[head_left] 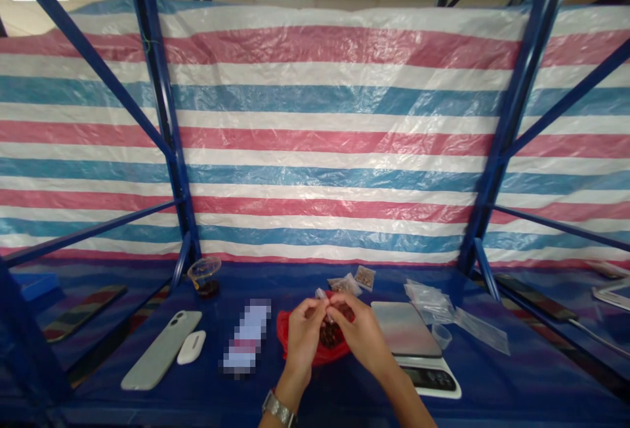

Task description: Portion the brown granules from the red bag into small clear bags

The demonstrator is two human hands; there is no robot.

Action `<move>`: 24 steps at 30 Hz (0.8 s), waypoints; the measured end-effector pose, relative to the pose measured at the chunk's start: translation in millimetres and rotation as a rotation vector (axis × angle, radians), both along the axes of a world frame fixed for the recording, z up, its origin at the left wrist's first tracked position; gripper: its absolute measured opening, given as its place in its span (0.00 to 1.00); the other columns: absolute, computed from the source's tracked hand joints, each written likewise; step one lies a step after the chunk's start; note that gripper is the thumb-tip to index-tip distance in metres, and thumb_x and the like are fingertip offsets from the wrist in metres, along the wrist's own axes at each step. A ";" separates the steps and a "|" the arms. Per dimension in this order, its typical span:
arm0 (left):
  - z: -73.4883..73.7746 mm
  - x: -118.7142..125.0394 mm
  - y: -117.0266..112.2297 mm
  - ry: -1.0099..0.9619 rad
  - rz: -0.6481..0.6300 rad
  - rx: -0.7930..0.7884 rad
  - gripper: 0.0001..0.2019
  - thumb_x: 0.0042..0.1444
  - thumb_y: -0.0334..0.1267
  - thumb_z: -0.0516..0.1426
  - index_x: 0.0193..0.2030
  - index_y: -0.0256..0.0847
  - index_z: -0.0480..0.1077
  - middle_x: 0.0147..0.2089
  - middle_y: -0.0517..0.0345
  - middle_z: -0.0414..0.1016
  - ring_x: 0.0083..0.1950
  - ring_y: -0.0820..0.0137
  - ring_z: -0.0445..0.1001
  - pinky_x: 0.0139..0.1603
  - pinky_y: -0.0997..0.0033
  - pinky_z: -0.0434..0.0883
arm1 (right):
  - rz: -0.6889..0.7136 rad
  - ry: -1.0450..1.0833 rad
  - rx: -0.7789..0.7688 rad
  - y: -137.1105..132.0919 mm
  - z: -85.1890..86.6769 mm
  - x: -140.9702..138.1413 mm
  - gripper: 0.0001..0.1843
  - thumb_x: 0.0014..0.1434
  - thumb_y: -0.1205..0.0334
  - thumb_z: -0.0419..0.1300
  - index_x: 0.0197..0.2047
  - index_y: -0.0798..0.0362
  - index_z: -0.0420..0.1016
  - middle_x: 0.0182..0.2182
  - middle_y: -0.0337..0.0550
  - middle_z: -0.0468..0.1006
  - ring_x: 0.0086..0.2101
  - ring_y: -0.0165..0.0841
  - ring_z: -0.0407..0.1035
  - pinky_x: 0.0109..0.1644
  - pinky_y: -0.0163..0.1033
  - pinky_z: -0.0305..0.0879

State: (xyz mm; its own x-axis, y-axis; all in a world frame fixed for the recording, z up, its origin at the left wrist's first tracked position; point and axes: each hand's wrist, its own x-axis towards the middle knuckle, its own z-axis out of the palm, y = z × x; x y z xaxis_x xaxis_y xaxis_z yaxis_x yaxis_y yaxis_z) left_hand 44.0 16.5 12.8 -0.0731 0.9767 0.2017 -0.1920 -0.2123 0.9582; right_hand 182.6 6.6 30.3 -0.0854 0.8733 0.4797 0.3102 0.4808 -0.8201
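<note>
Beside the red bag (335, 356) sits a digital scale (404, 329).

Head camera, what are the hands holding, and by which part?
The left hand and right hand pinch a small clear plastic bag at its top edge.

A tarpaulin (315, 132) runs in horizontal red, white and blue stripes behind a dark blue rack frame (516, 119). The table (497, 402) is deep blue, under a bright red plastic bag (295, 342), a clear packet (321, 295) and a pale grey-green phone case (161, 349).
</note>
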 end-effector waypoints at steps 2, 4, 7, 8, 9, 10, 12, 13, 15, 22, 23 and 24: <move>-1.8 -0.4 1.2 0.005 -0.013 -0.013 0.23 0.51 0.60 0.66 0.31 0.37 0.77 0.28 0.57 0.78 0.29 0.71 0.73 0.33 0.73 0.68 | 0.021 0.033 -0.040 -0.2 0.8 -1.2 0.13 0.65 0.51 0.60 0.42 0.51 0.81 0.37 0.45 0.84 0.37 0.39 0.78 0.44 0.42 0.74; -3.0 -1.0 2.5 0.023 -0.015 0.000 0.24 0.52 0.60 0.65 0.28 0.38 0.74 0.25 0.60 0.74 0.28 0.72 0.69 0.31 0.74 0.66 | 0.046 0.022 -0.067 -0.2 1.9 -0.8 0.12 0.65 0.53 0.60 0.40 0.51 0.81 0.34 0.43 0.84 0.35 0.38 0.78 0.42 0.41 0.73; -3.8 -1.5 4.2 0.081 0.002 0.056 0.24 0.53 0.60 0.64 0.27 0.39 0.71 0.24 0.63 0.70 0.27 0.73 0.66 0.31 0.74 0.64 | 0.043 -0.018 -0.064 0.5 1.2 0.4 0.13 0.66 0.54 0.58 0.38 0.51 0.82 0.32 0.42 0.83 0.32 0.36 0.76 0.39 0.39 0.71; -3.8 -1.4 4.5 0.105 0.005 0.079 0.24 0.54 0.60 0.64 0.27 0.39 0.70 0.24 0.63 0.69 0.28 0.72 0.66 0.31 0.74 0.63 | 0.026 -0.024 -0.060 1.1 -0.1 0.5 0.13 0.66 0.55 0.58 0.37 0.51 0.82 0.31 0.42 0.83 0.31 0.36 0.76 0.38 0.38 0.70; -3.7 -1.2 4.6 0.129 0.008 0.101 0.23 0.54 0.60 0.64 0.27 0.39 0.70 0.24 0.63 0.69 0.28 0.72 0.66 0.31 0.73 0.64 | 0.002 -0.024 -0.060 1.8 -1.6 0.4 0.13 0.65 0.55 0.58 0.36 0.52 0.81 0.30 0.42 0.83 0.30 0.36 0.75 0.37 0.38 0.69; -3.4 -0.8 4.4 0.154 0.011 0.122 0.23 0.55 0.59 0.63 0.27 0.39 0.70 0.25 0.63 0.69 0.29 0.71 0.67 0.32 0.73 0.64 | -0.025 -0.017 -0.065 2.5 -3.2 -0.1 0.13 0.64 0.55 0.59 0.35 0.52 0.81 0.29 0.41 0.82 0.29 0.36 0.74 0.36 0.38 0.69; -2.4 0.5 3.3 0.211 0.022 0.158 0.21 0.59 0.57 0.61 0.29 0.40 0.70 0.27 0.61 0.71 0.31 0.70 0.69 0.34 0.72 0.66 | -0.083 -0.004 -0.077 2.8 -5.4 -2.6 0.12 0.63 0.55 0.60 0.34 0.52 0.80 0.26 0.40 0.81 0.27 0.35 0.73 0.34 0.37 0.68; -1.8 1.4 2.4 0.239 0.030 0.172 0.20 0.61 0.56 0.59 0.30 0.40 0.70 0.28 0.61 0.71 0.32 0.69 0.69 0.35 0.72 0.66 | -0.114 -0.006 -0.075 2.3 -5.7 -4.8 0.12 0.63 0.54 0.60 0.33 0.51 0.79 0.25 0.40 0.80 0.26 0.35 0.72 0.33 0.37 0.67; -0.3 3.6 0.9 0.291 0.051 0.198 0.18 0.64 0.53 0.57 0.31 0.41 0.68 0.30 0.61 0.71 0.33 0.68 0.70 0.36 0.71 0.67 | -0.178 -0.031 -0.047 -0.1 -4.7 -11.0 0.13 0.64 0.54 0.59 0.31 0.50 0.76 0.24 0.40 0.78 0.26 0.35 0.71 0.31 0.38 0.66; 3.9 10.6 -0.6 0.421 0.100 0.251 0.17 0.70 0.47 0.48 0.30 0.43 0.62 0.30 0.61 0.67 0.33 0.68 0.67 0.37 0.69 0.66 | -0.391 -0.103 0.062 0.5 -4.5 -25.3 0.10 0.65 0.56 0.55 0.31 0.47 0.67 0.28 0.41 0.77 0.31 0.39 0.73 0.37 0.41 0.66; 4.2 11.1 -1.5 0.460 0.104 0.260 0.16 0.70 0.45 0.47 0.31 0.43 0.63 0.31 0.59 0.69 0.34 0.67 0.68 0.38 0.68 0.66 | -0.435 -0.102 0.059 3.3 -4.9 -22.9 0.09 0.64 0.56 0.55 0.31 0.47 0.67 0.28 0.41 0.77 0.31 0.39 0.72 0.37 0.41 0.66; 4.3 11.6 -2.7 0.502 0.104 0.277 0.15 0.71 0.44 0.46 0.32 0.43 0.64 0.34 0.58 0.71 0.36 0.67 0.70 0.40 0.67 0.67 | -0.479 -0.099 0.057 6.6 -5.1 -19.4 0.09 0.64 0.56 0.55 0.32 0.47 0.67 0.29 0.42 0.77 0.31 0.39 0.72 0.38 0.42 0.66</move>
